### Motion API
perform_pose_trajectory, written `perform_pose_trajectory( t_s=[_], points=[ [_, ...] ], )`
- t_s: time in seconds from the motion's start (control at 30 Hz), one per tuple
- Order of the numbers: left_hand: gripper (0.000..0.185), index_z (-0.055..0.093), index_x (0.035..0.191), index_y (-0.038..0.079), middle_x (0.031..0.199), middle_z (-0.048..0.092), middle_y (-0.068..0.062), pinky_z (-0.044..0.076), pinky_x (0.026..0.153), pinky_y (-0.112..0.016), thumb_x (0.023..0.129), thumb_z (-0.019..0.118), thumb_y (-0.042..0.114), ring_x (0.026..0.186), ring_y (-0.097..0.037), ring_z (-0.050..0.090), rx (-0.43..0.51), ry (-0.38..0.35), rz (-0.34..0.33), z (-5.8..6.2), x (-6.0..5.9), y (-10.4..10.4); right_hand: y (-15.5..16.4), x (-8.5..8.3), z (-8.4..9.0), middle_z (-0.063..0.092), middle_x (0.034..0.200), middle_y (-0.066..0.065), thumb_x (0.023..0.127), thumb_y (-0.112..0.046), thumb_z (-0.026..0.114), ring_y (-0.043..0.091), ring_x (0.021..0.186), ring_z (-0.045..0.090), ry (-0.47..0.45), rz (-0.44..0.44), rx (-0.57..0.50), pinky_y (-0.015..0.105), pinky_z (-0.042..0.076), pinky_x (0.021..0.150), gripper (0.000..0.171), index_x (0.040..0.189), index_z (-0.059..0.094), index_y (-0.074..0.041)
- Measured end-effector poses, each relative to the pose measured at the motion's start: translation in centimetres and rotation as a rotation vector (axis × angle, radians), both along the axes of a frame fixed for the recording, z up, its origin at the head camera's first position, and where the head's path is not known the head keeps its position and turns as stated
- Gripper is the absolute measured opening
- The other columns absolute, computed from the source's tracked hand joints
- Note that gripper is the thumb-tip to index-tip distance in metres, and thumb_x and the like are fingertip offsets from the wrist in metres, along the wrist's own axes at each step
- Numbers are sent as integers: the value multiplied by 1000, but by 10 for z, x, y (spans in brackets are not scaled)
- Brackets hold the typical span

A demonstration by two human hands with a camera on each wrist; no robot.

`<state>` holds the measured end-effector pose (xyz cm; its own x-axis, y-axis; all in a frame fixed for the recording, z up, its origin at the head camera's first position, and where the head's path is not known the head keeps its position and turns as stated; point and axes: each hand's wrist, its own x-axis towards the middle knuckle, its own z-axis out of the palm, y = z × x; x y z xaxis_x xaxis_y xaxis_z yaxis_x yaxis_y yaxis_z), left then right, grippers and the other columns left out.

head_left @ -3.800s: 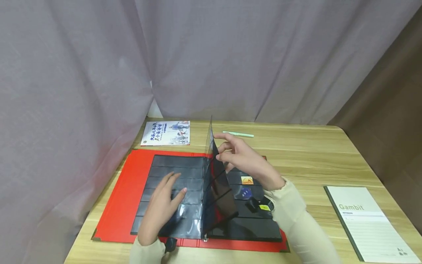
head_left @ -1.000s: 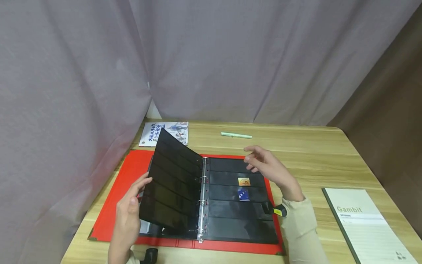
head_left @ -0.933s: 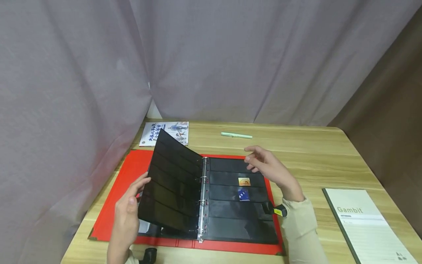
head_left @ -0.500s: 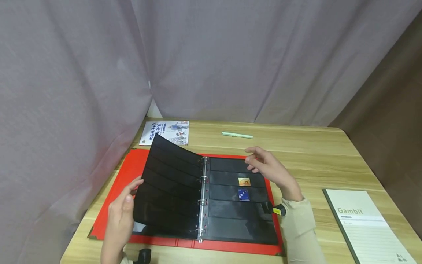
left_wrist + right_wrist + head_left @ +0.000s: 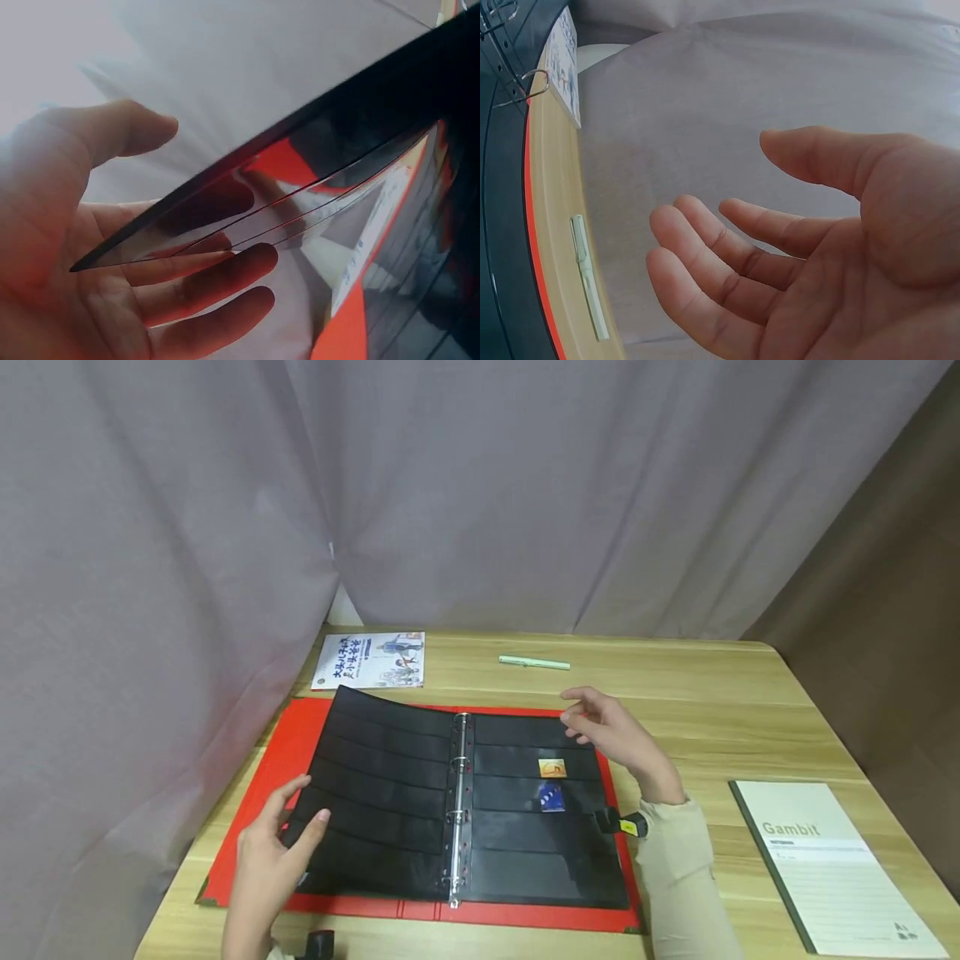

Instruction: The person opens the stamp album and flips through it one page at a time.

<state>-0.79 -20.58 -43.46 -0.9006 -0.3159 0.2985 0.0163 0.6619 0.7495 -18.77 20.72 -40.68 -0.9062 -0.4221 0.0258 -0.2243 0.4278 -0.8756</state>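
Note:
A red ring binder (image 5: 247,831) lies spread on the table with black pocket pages on metal rings (image 5: 456,817). Its left black page (image 5: 375,802) is slightly raised and bowed at the outer edge. My left hand (image 5: 268,856) is at that edge, fingers beneath the page and thumb held apart from it, as the left wrist view shows. Over the binder's upper right corner my right hand (image 5: 615,735) hovers with loosely bent fingers and nothing in them. The right page (image 5: 525,872) bears an orange-yellow stamp (image 5: 552,768) and a blue stamp (image 5: 551,797) in its pockets.
Behind the binder lie a white picture book (image 5: 369,660) at the left and a pale green pen (image 5: 534,662) near the middle. A Gambit notebook (image 5: 832,868) is at the right. Grey curtains (image 5: 465,510) hang behind the wooden table (image 5: 690,693).
Once upright at my right hand's fingers, the black page has swung left and sunk nearly flat. My left hand has moved left and down with its edge, thumb spreading; my right hand has drawn back right.

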Motion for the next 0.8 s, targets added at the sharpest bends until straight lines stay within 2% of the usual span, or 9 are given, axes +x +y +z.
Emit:
perform_pose_trajectory(
  t_s=[0.13, 0.23, 0.33, 0.43, 0.63, 0.8],
  points=[
    [49, 60, 138, 9, 137, 62, -16, 47, 78, -21, 92, 74, 14, 97, -37, 68, 42, -3, 13, -7, -4, -1, 4, -2, 0, 63, 111, 20, 103, -12, 59, 33, 95, 66, -8, -3, -11, 39, 56, 84, 45, 141, 46, 8],
    [49, 58, 138, 5, 137, 62, -18, 46, 73, -14, 92, 73, 12, 92, -37, 70, 64, -10, 21, -11, -6, -2, 4, -4, -1, 64, 111, 20, 102, -11, 60, 34, 95, 67, -12, -2, -13, 36, 56, 82, 46, 140, 45, 9],
    [48, 59, 137, 4, 135, 63, -18, 50, 68, -22, 91, 74, 11, 84, -31, 69, 43, -16, 32, -15, -7, -5, 4, -5, -4, 64, 111, 21, 101, -11, 61, 31, 94, 67, -16, -8, 3, 36, 57, 82, 46, 140, 46, 9],
    [47, 60, 136, 5, 134, 64, -17, 50, 70, -31, 91, 74, 10, 82, -26, 67, 16, -35, 40, -19, -8, -8, 4, -6, -8, 65, 111, 22, 101, -10, 61, 31, 94, 67, -18, -10, 17, 40, 57, 83, 46, 139, 46, 9],
    [47, 60, 135, 4, 134, 62, -22, 50, 75, -45, 91, 74, 9, 87, -35, 67, 5, -58, 29, -26, -10, -10, 2, -9, -14, 65, 110, 20, 101, -12, 62, 31, 95, 68, -35, -6, 20, 44, 56, 85, 48, 140, 46, 9],
    [47, 61, 134, 3, 133, 63, -22, 49, 76, -49, 89, 75, 4, 88, -39, 67, -4, -51, 38, -30, -13, -10, 0, -11, -19, 65, 110, 21, 101, -11, 62, 39, 98, 65, -40, 8, 20, 46, 56, 84, 49, 141, 45, 11]
  ],
)
